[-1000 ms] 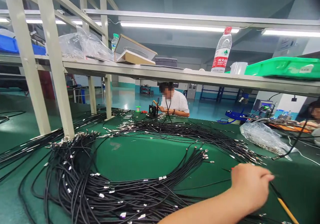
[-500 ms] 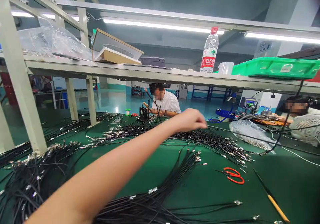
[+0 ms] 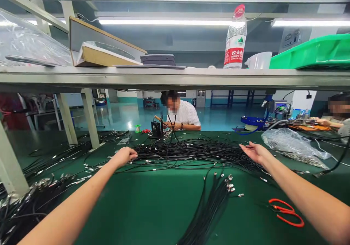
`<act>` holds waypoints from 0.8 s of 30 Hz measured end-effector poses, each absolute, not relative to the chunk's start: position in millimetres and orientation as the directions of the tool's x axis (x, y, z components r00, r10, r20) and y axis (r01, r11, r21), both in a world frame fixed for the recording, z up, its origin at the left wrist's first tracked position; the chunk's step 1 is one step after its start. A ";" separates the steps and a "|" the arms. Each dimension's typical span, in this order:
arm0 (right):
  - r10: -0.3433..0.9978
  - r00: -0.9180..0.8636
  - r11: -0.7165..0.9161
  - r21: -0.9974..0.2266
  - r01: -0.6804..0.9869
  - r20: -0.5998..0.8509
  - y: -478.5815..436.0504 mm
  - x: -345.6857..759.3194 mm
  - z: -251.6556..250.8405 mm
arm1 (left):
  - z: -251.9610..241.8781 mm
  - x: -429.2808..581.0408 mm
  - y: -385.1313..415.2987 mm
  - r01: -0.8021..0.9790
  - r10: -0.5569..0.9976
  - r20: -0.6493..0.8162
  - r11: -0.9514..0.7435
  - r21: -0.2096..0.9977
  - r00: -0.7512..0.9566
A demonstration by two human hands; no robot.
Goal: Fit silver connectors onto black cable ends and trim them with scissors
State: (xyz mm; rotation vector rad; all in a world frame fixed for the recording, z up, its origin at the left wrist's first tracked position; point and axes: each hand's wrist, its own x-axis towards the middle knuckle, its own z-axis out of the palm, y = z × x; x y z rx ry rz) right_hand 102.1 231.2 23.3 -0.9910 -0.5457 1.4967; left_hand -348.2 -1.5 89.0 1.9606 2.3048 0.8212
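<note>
A wide bundle of black cables [image 3: 188, 151] with small white tags lies across the green work surface. At its left end is my left hand [image 3: 124, 156], fingers curled and pressed together against the cables; whether a cable is pinched in them is hidden. Over the bundle's right end my right hand [image 3: 255, 153] is open, its fingers stretched toward the cables and palm partly turned up. Nearer to me lies a second bunch of black cables [image 3: 212, 208] with metal connectors at its far end. Red-handled snips [image 3: 287, 212] rest beside my right forearm.
A shelf [image 3: 175, 78] crosses above the bench, carrying a water bottle [image 3: 235, 37], a green tray [image 3: 311, 51] and an open carton [image 3: 106, 55]. Its posts stand at left, near more cables [image 3: 35, 197]. A plastic bag [image 3: 292, 146] lies right. Two co-workers sit beyond.
My left hand has moved from the middle of the bundle to its left end. My right hand has come into view at the right end. The view has shifted, and the yellow-handled tool no longer shows.
</note>
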 end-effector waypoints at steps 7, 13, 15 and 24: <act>0.978 -0.008 -0.208 -0.976 -0.059 -0.208 214.0 45.0 -1.8 | 51.8 -361.8 33.5 0.895 0.879 0.273 0.296 0.332 -0.392; 0.900 -0.433 0.180 -0.941 0.286 0.040 75.9 51.1 -29.1 | 9.8 -265.2 48.6 0.917 0.985 0.115 0.072 0.392 -0.127; 0.844 -0.526 0.370 -0.821 0.435 0.101 31.5 58.8 -37.0 | -3.3 -219.2 46.7 0.902 0.996 0.065 0.028 0.431 -0.061; 0.918 -0.355 0.288 -0.914 0.285 0.178 16.1 113.1 -53.6 | -22.1 -139.4 55.2 0.791 0.963 0.033 0.200 0.578 -0.268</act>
